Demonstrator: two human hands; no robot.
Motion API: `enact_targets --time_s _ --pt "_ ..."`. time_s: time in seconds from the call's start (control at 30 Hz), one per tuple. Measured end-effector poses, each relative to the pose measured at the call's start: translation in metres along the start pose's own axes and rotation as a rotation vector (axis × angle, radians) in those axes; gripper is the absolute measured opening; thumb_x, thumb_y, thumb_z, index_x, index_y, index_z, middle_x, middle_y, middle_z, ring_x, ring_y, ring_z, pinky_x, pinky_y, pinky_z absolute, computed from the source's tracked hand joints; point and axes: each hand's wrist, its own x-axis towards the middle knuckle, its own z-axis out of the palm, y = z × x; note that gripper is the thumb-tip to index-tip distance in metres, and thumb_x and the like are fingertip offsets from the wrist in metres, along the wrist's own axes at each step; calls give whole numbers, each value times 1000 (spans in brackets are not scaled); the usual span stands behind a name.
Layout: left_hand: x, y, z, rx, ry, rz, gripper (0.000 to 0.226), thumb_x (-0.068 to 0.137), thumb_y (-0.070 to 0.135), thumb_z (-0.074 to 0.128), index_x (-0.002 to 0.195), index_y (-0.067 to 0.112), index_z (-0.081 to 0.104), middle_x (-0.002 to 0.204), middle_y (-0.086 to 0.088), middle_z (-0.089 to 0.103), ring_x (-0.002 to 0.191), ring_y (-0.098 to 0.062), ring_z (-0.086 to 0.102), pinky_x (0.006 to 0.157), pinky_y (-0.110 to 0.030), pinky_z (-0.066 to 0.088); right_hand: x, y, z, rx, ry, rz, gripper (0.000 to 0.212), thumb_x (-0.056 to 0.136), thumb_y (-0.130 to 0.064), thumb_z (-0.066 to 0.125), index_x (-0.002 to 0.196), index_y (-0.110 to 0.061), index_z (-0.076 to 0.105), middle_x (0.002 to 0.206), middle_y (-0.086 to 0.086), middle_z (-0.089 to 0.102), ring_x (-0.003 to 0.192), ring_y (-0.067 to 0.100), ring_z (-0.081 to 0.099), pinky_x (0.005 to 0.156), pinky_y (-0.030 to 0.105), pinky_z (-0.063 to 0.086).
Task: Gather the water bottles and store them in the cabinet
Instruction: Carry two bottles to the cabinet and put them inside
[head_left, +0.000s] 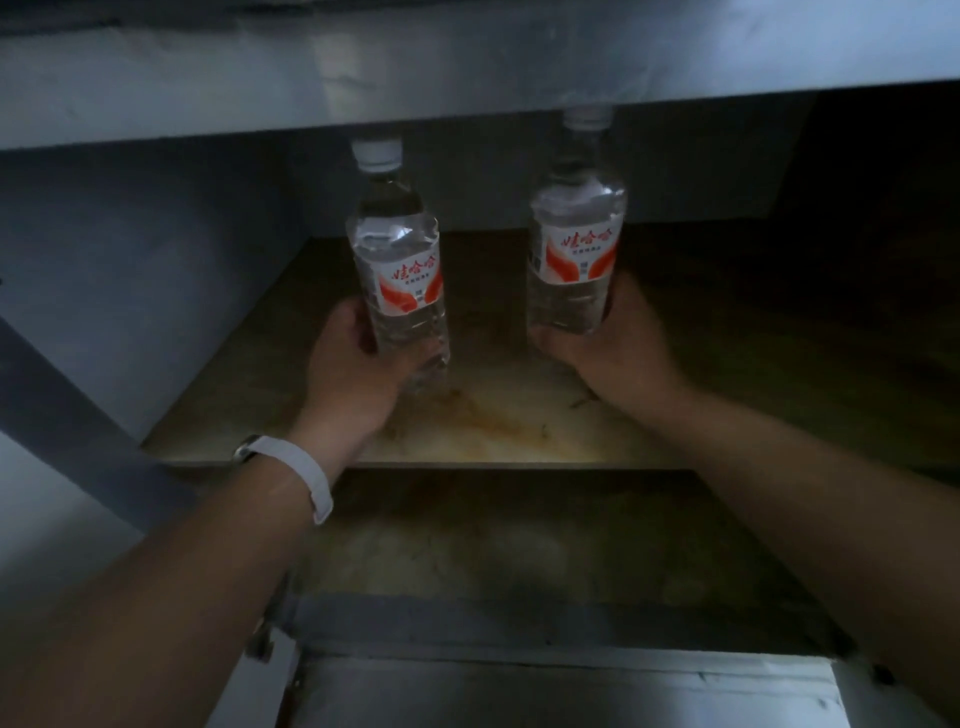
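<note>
Water bottles, two: left bottle (397, 270) is gripped low by the left hand (353, 374), right bottle (574, 249) by the right hand (608, 348), both upright over the stained cabinet shelf (493, 431).

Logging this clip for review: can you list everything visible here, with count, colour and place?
water bottles: 2, clear with white caps and red-and-white labels, upright inside the cabinet opening, one on the left and one on the right
shelf: 1, stained brownish, inside the cabinet under the bottles
lower floor of the cabinet: 1, dark and stained, below the shelf
metal top edge: 1, grey, across the top of the opening; the right bottle's cap is partly behind it
wristband: 1, white, on the left wrist
left hand: 1, gripping the lower part of the left bottle
right hand: 1, gripping the lower part of the right bottle
</note>
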Motion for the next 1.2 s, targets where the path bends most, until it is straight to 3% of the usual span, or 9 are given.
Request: enact_targets --time_s 0.07,0.17,0.3,0.53,0.67,0.8,0.97,1.1,1.2 --pt "12 -1 1 -37 -15 -15 63 81 31 81 137 30 53 131 13 63 117 -9 60 97 -34 47 15 -1 0 -6 -21 -36 52 76 -24 81 106 -44 44 96 -24 52 85 -15 49 70 8 34" --pt "26 -2 5 -73 -13 -18 58 84 29 78 137 33 53 130 13 64 117 -7 60 99 -36 48 35 3 6 -6 -2 -82 53 74 -23 82 118 -33 53 112 -16 60 102 -6 55 81 12 39" --pt "42 -7 10 -83 28 -13 58 83 27 80 134 35 55 128 14 65 117 -7 61 103 -41 49 45 13 13 -16 -18 -145 45 76 -12 80 100 -39 53 95 -21 58 85 -22 52 71 0 40" --pt "46 -15 13 -42 13 13 65 84 32 79 142 35 50 136 13 62 123 -8 59 105 -38 47 55 26 19 -24 -24 -116 49 77 -21 81 114 -32 50 106 -19 55 100 -3 51 74 2 36" --pt "46 -13 14 -14 -10 26 64 82 35 81 139 38 51 134 14 63 123 -8 59 107 -44 46 58 28 17 -51 -48 -76 65 73 -33 84 129 -23 52 124 -8 60 114 8 56 84 15 38" --pt "42 -9 12 52 -66 24 67 83 39 80 142 41 49 137 15 61 126 -9 58 109 -46 45 48 19 9 -49 -121 -49 55 78 -31 80 125 -28 51 120 -12 58 111 6 54 82 13 37" --pt "7 -10 7 90 -39 -6 69 88 42 74 148 37 40 141 18 54 126 -7 52 101 -33 41 14 8 -4 -85 -81 -10 47 87 -34 70 127 -38 45 99 -28 45 95 -8 46 66 9 29" --pt "-35 -20 -2 324 -24 89 57 94 33 67 146 39 44 124 21 50 113 -4 48 83 -18 38 -19 3 -9 -173 -44 105 58 89 -48 63 141 -39 38 118 -22 45 99 1 45 67 19 38" --pt "-61 -31 -10 622 -25 265 57 92 32 66 146 29 47 125 10 51 112 -13 46 89 -29 37 -46 -1 -11 -433 -149 51 51 91 -52 56 138 -42 38 129 -14 45 109 10 50 84 33 49"
